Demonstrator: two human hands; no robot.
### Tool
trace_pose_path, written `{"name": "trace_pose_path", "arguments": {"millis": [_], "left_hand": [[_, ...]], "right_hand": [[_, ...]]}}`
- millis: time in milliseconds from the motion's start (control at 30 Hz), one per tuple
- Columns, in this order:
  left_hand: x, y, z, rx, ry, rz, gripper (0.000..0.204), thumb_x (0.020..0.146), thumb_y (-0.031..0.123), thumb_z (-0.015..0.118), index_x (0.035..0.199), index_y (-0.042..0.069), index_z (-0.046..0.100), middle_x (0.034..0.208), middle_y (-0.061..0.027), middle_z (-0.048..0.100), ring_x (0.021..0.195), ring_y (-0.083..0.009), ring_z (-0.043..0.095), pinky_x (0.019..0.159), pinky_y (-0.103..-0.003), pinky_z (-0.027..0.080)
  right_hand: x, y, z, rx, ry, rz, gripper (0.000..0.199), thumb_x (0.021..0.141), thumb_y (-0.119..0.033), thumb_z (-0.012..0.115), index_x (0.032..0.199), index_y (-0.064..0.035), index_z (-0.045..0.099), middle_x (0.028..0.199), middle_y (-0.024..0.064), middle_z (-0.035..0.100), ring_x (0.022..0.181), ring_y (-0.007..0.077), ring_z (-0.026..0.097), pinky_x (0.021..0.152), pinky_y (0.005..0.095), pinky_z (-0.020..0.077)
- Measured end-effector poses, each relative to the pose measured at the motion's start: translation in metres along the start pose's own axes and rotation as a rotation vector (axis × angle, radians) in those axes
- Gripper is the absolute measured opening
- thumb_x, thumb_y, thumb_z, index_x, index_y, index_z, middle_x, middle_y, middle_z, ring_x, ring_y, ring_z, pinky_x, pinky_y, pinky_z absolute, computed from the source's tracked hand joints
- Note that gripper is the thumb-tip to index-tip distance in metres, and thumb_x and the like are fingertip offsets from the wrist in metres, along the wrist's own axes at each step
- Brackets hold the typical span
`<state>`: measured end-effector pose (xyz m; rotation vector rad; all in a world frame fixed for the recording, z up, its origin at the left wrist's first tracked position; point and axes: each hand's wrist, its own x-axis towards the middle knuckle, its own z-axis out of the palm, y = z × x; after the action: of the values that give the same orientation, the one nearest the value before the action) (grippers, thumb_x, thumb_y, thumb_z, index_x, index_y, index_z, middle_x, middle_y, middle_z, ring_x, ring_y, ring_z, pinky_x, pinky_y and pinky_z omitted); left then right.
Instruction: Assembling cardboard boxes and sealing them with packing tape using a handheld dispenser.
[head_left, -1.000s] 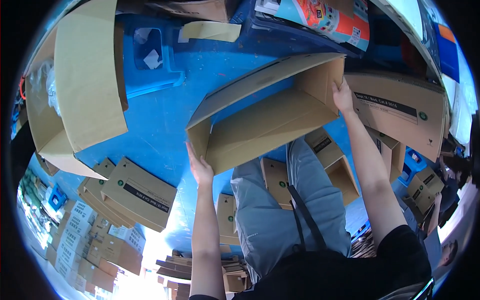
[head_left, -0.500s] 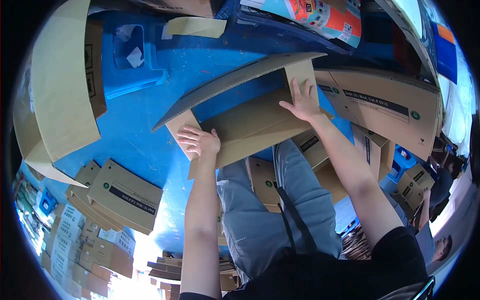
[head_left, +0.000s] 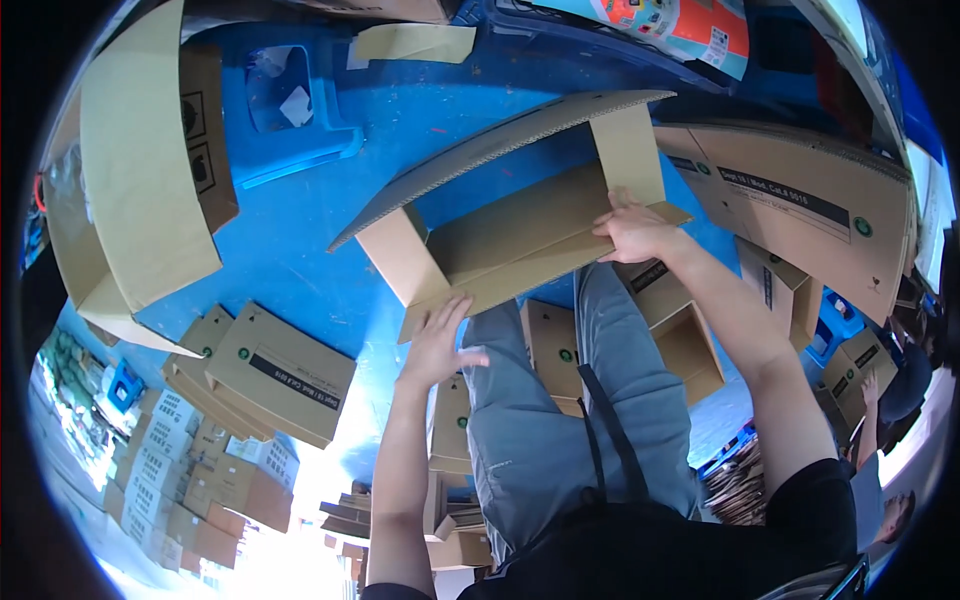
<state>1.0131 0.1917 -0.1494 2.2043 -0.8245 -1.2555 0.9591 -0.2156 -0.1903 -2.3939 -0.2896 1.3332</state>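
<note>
An open cardboard box stands in front of me, its far flap raised outward and its two short end flaps folded in. Toward my legs its near flap slopes outward. My left hand rests its fingertips on the left end of that near flap, fingers stretched and thumb held apart. At the flap's right end, my right hand bends its fingers over the cardboard and grips it near the right end flap. The thumb side of this hand is partly hidden.
A blue stool stands beyond the box to the left. Upright open cardboard is at far left, flattened boxes lie below it. More cartons lean at right. Another person is at the right edge.
Both hands have come off the end flaps to the near flap. My left hand moved nearer me, and my right hand slid down and curled its fingers. The view shifted slightly.
</note>
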Motion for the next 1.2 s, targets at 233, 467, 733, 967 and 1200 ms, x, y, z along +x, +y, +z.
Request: {"name": "trace_pose_path", "arguments": {"millis": [233, 467, 733, 967, 1200], "left_hand": [[0.044, -0.046, -0.017, 0.035, 0.032, -0.114, 0.036, 0.087, 0.043, 0.068, 0.102, 0.010, 0.073, 0.094, -0.0120, 0.072, 0.082, -0.0373, 0.067, 0.073, -0.046, 0.052], [0.082, -0.052, 0.015, 0.244, 0.869, -0.441, 0.119, 0.047, 0.049, 0.095, 0.144, 0.006, 0.041, 0.142, -0.0217, 0.043, 0.132, -0.0399, 0.039, 0.101, -0.048, 0.040], [0.085, -0.105, 0.074, -0.447, 0.972, -1.047, 0.125, 0.057, 0.054, 0.091, 0.146, -0.004, 0.025, 0.140, -0.0205, 0.042, 0.132, -0.0409, 0.040, 0.110, -0.053, 0.035], [0.078, -0.098, 0.058, -0.451, 0.865, -1.146, 0.126, 0.056, 0.058, 0.090, 0.145, -0.001, 0.025, 0.143, -0.0178, 0.038, 0.134, -0.0385, 0.037, 0.110, -0.053, 0.031], [0.072, -0.098, 0.057, -0.388, 0.826, -1.163, 0.127, 0.056, 0.058, 0.090, 0.146, -0.002, 0.023, 0.142, -0.0188, 0.039, 0.134, -0.0383, 0.037, 0.109, -0.053, 0.033]], "right_hand": [[0.033, 0.004, -0.038, 0.225, -0.192, 0.114, 0.039, 0.079, -0.041, 0.076, 0.101, -0.0080, 0.077, 0.104, 0.0183, 0.072, 0.102, 0.0331, 0.066, 0.092, 0.0403, 0.0511], [0.073, 0.034, -0.037, 0.118, 0.096, 0.196, 0.064, 0.058, -0.058, 0.083, 0.093, -0.0054, 0.074, 0.088, 0.0153, 0.072, 0.086, 0.0345, 0.069, 0.079, 0.0435, 0.0537], [0.088, 0.011, -0.044, 0.012, 0.276, -0.071, 0.054, 0.068, -0.040, 0.083, 0.109, -0.0093, 0.065, 0.103, 0.0107, 0.065, 0.101, 0.0307, 0.064, 0.084, 0.0426, 0.0514], [0.121, -0.114, -0.153, -0.135, 0.809, -0.490, 0.064, 0.074, -0.025, 0.081, 0.133, -0.0174, 0.056, 0.127, 0.0092, 0.058, 0.113, 0.0312, 0.056, 0.094, 0.0416, 0.0444], [0.156, -0.128, -0.111, -0.053, 0.362, -0.483, 0.082, 0.080, 0.012, 0.051, 0.149, -0.0329, 0.042, 0.147, 0.0008, 0.051, 0.130, 0.0263, 0.052, 0.100, 0.0401, 0.0486]]}}
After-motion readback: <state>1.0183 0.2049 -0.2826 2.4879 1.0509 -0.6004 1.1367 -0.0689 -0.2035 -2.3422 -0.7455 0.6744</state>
